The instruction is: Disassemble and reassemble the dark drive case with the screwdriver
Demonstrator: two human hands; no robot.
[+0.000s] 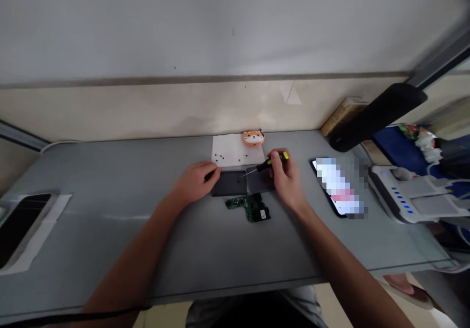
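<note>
My right hand (287, 178) is closed around a yellow and black screwdriver (267, 163). Its thin metal shaft points left, the tip at a flat black casing (229, 183); whether the tip touches a screw is too small to tell. My left hand (194, 182) grips the casing's left edge between thumb and fingers. The casing's right part is darker and glossy, partly behind my right hand. Just in front lies a green circuit board (250, 207) with black parts on it. Behind the casing, white paper (228, 148) carries several tiny dark screws (220, 157).
An orange animal-face case (253, 138) sits on the paper's back right corner. To the right are a lit phone (336, 186), a white power strip (400, 196), a black cylinder (378, 117) and a book (343, 115). A dark-screened device (25, 225) lies far left.
</note>
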